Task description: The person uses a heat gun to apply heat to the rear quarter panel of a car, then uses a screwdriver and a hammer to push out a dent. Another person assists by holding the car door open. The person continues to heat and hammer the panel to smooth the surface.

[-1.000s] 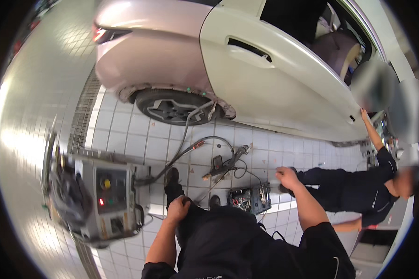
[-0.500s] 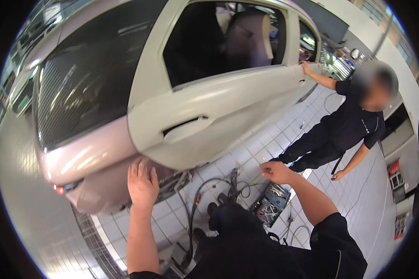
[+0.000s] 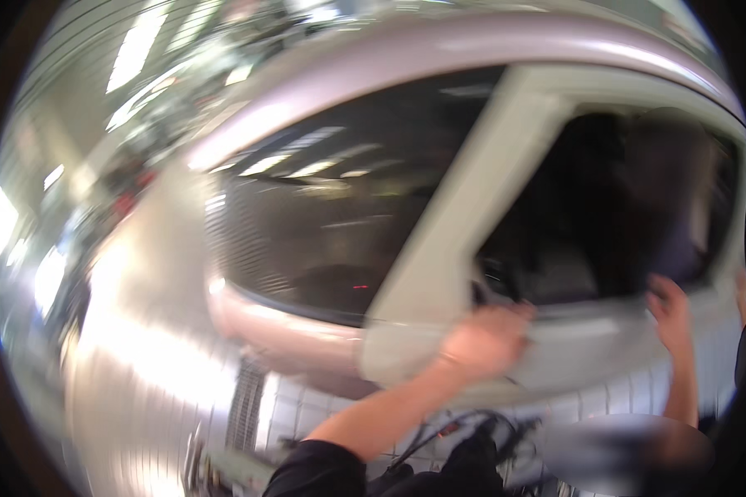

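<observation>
In a view smeared by motion, my left hand (image 3: pixel 487 341) is at the lower rear corner of the door's window opening, in front of the pale unpainted-looking car door (image 3: pixel 572 352). Its fingers are blurred, and whether it touches the door is unclear. Farther right, my right hand (image 3: pixel 670 308) is raised at the window's lower edge, fingers bent and apart, with nothing visible in it. The window opening is dark, and a seat back (image 3: pixel 667 182) shows dimly inside.
The car's pinkish body (image 3: pixel 298 335) and dark rear glass (image 3: pixel 340 224) lie left of the door. A person's forearm (image 3: pixel 743 298) shows at the right rim. Below are a cable (image 3: pixel 427 435), a floor grating (image 3: pixel 246 406) and pale floor tiles (image 3: pixel 302 410).
The view has swung left and closer to the car. My hands have moved from in front of the door's lower part to its window edge. The other person has mostly left the view.
</observation>
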`<action>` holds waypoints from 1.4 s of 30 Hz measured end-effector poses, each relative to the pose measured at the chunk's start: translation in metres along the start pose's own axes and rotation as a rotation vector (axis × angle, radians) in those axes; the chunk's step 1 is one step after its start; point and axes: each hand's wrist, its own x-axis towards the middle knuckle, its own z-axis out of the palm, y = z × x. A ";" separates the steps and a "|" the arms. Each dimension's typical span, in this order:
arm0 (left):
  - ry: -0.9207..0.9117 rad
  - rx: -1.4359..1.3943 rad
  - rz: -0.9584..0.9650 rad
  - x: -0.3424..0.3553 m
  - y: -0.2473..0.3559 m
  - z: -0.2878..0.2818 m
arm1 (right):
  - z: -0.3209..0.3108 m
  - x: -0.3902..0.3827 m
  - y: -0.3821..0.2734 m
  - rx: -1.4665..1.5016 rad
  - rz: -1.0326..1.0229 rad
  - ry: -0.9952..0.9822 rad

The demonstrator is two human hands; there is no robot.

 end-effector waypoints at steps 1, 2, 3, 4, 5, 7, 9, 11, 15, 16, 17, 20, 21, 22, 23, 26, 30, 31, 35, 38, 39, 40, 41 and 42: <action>0.026 -0.009 -0.025 0.009 0.000 0.003 | -0.010 0.024 0.011 -0.140 -0.032 -0.107; 0.145 0.101 0.078 0.002 -0.003 0.009 | -0.013 0.053 0.024 -0.255 -0.082 -0.222; 0.131 0.105 0.052 -0.003 -0.010 0.005 | 0.006 0.072 0.038 -0.261 0.075 -0.317; 0.126 0.092 0.034 -0.008 -0.014 0.002 | 0.023 0.089 0.029 -0.368 0.195 -0.558; 0.118 0.077 0.025 -0.011 -0.018 -0.001 | 0.034 0.104 0.038 -0.565 0.234 -0.870; 0.174 0.064 -0.003 -0.012 0.004 0.018 | 0.049 0.135 0.120 -0.901 0.095 -1.388; 0.139 0.103 -0.023 -0.016 0.007 0.020 | 0.062 0.144 0.163 -1.028 0.165 -1.638; 0.127 0.093 -0.030 -0.010 0.008 0.022 | 0.071 0.155 0.187 -1.086 0.207 -1.717; 0.114 0.103 -0.027 -0.004 0.007 0.022 | 0.114 0.168 0.208 -1.099 0.178 -1.772; 0.110 0.101 -0.025 -0.005 0.007 0.024 | 0.125 0.166 0.211 -1.096 0.166 -1.785; 0.112 0.103 -0.024 -0.005 0.006 0.023 | 0.135 0.165 0.214 -1.095 0.159 -1.792; 0.119 0.102 -0.029 -0.004 0.007 0.023 | 0.152 0.160 0.222 -1.097 0.145 -1.810; 0.122 0.102 -0.033 -0.005 0.008 0.022 | 0.157 0.157 0.224 -1.095 0.145 -1.821; 0.124 0.101 -0.036 -0.006 0.008 0.021 | 0.162 0.155 0.226 -1.095 0.142 -1.830; 0.129 0.099 -0.033 -0.007 0.008 0.019 | 0.165 0.151 0.228 -1.090 0.138 -1.843; 0.136 0.092 -0.030 -0.008 0.008 0.016 | 0.171 0.145 0.233 -1.086 0.133 -1.863; 0.065 0.085 -0.043 -0.008 0.005 0.010 | 0.162 0.145 0.237 -1.057 0.146 -1.873; 0.045 0.069 -0.037 -0.006 0.003 0.011 | 0.154 0.150 0.231 -1.059 0.158 -1.861; 0.063 0.148 -0.031 0.001 -0.001 0.013 | 0.096 0.186 0.197 -1.130 0.188 -1.815; 0.060 0.201 -0.059 0.010 0.000 0.012 | 0.047 0.208 0.141 -1.222 0.176 -1.648; 0.072 0.212 -0.053 0.012 -0.002 0.013 | 0.026 0.207 0.112 -1.227 0.135 -1.509; 0.073 0.240 -0.064 0.013 -0.002 0.013 | 0.013 0.200 0.067 -1.252 -0.018 -1.299; 0.074 0.234 -0.060 0.010 0.001 0.016 | -0.006 0.185 0.067 -1.166 0.054 -1.191; 0.080 0.234 -0.046 0.014 0.002 0.018 | -0.017 0.176 0.057 -0.961 0.168 -1.058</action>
